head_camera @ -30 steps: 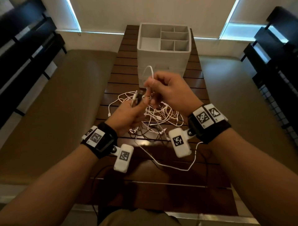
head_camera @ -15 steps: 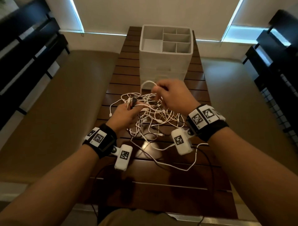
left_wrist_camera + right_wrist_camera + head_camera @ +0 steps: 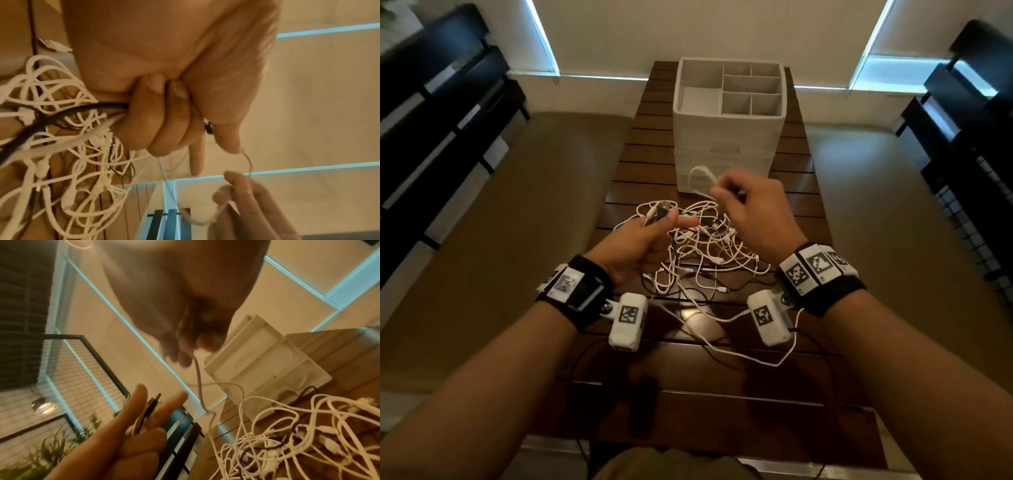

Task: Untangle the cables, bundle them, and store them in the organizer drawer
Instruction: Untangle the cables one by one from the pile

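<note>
A tangle of white and black cables (image 3: 705, 246) lies on the slatted wooden table (image 3: 643, 161), in front of the white organizer (image 3: 726, 137). My left hand (image 3: 650, 233) hovers at the tangle's left edge and grips a few cable ends (image 3: 659, 210), with plugs sticking up past the thumb; in the left wrist view its curled fingers (image 3: 162, 123) hold a black and a white cable. My right hand (image 3: 743, 202) is above the tangle's far right and pinches a white cable loop (image 3: 700, 174) lifted from the pile; the right wrist view shows that cable (image 3: 198, 378) hanging from its fingertips.
The organizer has open top compartments (image 3: 750, 92) and closed drawer fronts facing me. Beige cushioned seats (image 3: 517, 240) flank the narrow table. Dark shelving (image 3: 441, 113) stands at both sides. Loose cable ends (image 3: 722, 346) trail toward the table's near edge.
Both hands have dropped from in front of the organizer toward the pile and moved apart. The right hand draws a white loop away while the left keeps its cable ends.
</note>
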Demonstrator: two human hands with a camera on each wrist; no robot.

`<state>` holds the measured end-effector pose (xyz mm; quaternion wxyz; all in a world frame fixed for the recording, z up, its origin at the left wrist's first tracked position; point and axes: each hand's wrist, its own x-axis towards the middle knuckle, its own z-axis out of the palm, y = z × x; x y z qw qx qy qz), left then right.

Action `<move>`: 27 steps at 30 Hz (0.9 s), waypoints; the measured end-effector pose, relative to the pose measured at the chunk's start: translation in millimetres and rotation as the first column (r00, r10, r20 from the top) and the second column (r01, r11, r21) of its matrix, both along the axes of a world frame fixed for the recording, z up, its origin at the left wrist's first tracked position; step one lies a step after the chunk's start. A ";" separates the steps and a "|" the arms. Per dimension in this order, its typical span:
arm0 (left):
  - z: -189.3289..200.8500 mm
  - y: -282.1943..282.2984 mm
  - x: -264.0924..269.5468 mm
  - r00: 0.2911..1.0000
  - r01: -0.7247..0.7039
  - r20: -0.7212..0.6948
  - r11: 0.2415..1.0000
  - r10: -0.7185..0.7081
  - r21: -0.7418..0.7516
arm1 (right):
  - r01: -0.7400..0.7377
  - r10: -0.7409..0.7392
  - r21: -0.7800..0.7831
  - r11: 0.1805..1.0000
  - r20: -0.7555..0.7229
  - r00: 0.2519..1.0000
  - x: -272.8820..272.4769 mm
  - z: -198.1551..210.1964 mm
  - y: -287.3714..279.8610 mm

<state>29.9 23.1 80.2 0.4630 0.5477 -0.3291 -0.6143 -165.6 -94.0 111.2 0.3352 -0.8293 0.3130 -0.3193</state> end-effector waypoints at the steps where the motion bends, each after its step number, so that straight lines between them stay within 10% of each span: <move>1: 3.4 -2.7 -3.2 0.999 -0.030 -0.012 0.999 0.030 -0.023 | -0.120 0.122 0.028 0.992 -0.090 0.988 0.0 3.6 4.8; 5: 14.3 -21.1 -11.8 0.975 -0.173 -0.159 0.980 0.157 -0.097 | -0.414 0.415 0.091 0.906 -0.389 0.822 2.4 -8.6 26.0; 13: 15.7 -37.4 5.9 0.930 -0.337 -0.193 0.936 0.313 -0.103 | -0.445 0.436 0.197 0.874 -0.723 0.536 -15.3 -49.5 24.5; 21: 22.2 -30.9 1.7 0.955 -0.295 -0.092 0.933 0.282 -0.204 | -0.311 0.340 0.201 0.929 -0.796 0.500 -24.0 -63.1 10.9; 27: 50.8 -24.2 -0.8 0.990 -0.138 -0.038 0.911 0.133 -0.389 | -0.106 0.156 0.217 0.970 -0.226 0.962 -12.6 -19.9 -1.4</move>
